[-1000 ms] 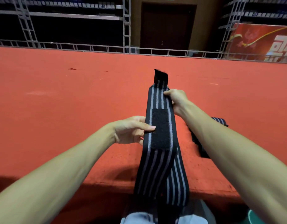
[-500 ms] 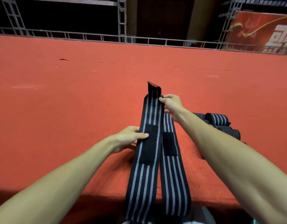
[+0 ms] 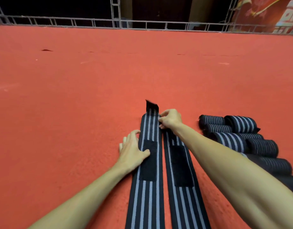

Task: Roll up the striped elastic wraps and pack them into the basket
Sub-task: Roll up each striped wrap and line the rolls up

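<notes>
- On the red carpeted platform, the left hand lies open, fingers spread, thumb pressing the hook-and-loop patch of a striped elastic wrap.
- That wrap, held up in the air a second ago, now lies flat, so rolling can probably begin.
- Right hand pinches its far end, beside the black tab.
- Second flat wrap lies alongside.
- Rolled wraps sit piled at far right; no basket shows.

flat wraps: near ends cut by bottom edge | rolled wraps: partly behind right forearm
</notes>
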`<state>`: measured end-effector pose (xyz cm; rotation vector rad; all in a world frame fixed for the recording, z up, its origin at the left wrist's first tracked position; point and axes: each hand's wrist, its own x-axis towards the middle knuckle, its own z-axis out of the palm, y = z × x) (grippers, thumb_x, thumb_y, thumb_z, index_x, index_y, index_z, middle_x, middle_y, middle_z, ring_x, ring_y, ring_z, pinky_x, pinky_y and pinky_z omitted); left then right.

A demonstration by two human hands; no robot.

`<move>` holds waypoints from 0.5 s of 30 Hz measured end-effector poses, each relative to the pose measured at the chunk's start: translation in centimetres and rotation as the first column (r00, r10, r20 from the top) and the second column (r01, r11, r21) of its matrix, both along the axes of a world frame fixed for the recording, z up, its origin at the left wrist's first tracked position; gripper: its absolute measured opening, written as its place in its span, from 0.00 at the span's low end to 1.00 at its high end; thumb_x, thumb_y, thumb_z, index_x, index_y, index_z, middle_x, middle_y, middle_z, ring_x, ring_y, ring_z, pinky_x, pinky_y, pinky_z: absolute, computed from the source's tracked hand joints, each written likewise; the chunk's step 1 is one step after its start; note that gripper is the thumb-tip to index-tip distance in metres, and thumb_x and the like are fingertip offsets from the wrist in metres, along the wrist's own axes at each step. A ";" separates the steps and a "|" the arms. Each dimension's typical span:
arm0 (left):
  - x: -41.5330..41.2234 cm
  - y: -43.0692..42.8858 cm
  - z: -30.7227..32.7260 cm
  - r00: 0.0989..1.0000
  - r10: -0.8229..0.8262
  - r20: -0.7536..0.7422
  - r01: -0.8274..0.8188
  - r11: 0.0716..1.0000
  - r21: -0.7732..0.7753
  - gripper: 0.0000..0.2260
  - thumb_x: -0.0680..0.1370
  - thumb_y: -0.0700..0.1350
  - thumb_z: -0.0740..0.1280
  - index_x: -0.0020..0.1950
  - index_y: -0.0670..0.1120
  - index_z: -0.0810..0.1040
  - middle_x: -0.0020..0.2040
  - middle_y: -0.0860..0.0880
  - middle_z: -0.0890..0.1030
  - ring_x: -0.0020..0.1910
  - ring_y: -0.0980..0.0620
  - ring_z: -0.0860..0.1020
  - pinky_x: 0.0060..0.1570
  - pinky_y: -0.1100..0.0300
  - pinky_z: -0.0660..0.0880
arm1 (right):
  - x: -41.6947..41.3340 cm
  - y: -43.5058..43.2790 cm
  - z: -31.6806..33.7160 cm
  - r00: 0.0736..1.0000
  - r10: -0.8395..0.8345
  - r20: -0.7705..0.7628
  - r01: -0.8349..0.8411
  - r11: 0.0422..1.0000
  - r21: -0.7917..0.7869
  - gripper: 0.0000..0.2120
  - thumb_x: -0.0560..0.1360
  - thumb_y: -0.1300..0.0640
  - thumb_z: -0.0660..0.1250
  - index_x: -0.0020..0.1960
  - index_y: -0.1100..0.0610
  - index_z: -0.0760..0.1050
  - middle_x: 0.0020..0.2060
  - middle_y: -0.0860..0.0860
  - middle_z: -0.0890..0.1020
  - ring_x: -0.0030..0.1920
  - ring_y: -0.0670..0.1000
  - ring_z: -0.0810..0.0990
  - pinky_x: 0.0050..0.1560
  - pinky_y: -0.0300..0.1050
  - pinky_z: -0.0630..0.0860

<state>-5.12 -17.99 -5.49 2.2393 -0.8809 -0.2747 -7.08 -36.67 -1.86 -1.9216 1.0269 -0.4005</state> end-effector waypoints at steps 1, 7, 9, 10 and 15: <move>0.2 -0.2 -0.3 0.999 -0.009 0.042 0.009 1.000 0.017 0.27 0.71 0.48 0.68 0.68 0.51 0.64 0.56 0.52 0.68 0.59 0.52 0.64 0.60 0.57 0.60 | 0.2 -0.4 -0.5 0.999 0.019 -0.031 -0.020 1.000 -0.021 0.05 0.75 0.65 0.67 0.49 0.61 0.79 0.30 0.55 0.81 0.27 0.49 0.80 0.33 0.38 0.80; 1.0 -2.8 -0.1 0.971 -0.145 0.189 0.135 0.989 0.067 0.12 0.74 0.46 0.62 0.56 0.56 0.76 0.54 0.55 0.66 0.58 0.55 0.61 0.54 0.62 0.54 | -1.5 -3.5 -0.5 0.984 0.015 -0.175 -0.058 0.969 -0.240 0.13 0.73 0.66 0.62 0.54 0.60 0.80 0.56 0.58 0.81 0.58 0.57 0.78 0.55 0.42 0.74; 0.5 -4.6 0.1 0.974 -0.166 0.156 0.164 0.986 0.028 0.11 0.76 0.45 0.61 0.55 0.55 0.78 0.52 0.56 0.71 0.58 0.56 0.64 0.55 0.61 0.55 | -2.6 -4.6 -0.2 0.973 0.000 -0.231 -0.070 0.953 -0.294 0.13 0.73 0.66 0.61 0.56 0.64 0.78 0.56 0.61 0.80 0.58 0.60 0.77 0.56 0.48 0.76; 0.1 -5.5 0.2 0.978 -0.162 0.131 0.163 0.987 0.009 0.11 0.76 0.45 0.61 0.55 0.55 0.78 0.52 0.57 0.73 0.58 0.56 0.66 0.56 0.61 0.56 | -3.0 -5.0 -0.1 0.965 0.002 -0.264 -0.085 0.949 -0.304 0.13 0.74 0.64 0.62 0.57 0.65 0.77 0.56 0.62 0.80 0.58 0.61 0.77 0.57 0.50 0.76; -0.9 -8.0 0.1 0.980 -0.137 0.147 0.120 0.986 0.115 0.14 0.77 0.46 0.60 0.61 0.54 0.74 0.55 0.56 0.73 0.60 0.53 0.66 0.62 0.55 0.59 | -3.4 -5.7 -1.0 0.934 0.056 -0.353 -0.142 0.964 -0.223 0.10 0.75 0.56 0.69 0.51 0.63 0.78 0.52 0.60 0.81 0.56 0.59 0.79 0.51 0.46 0.75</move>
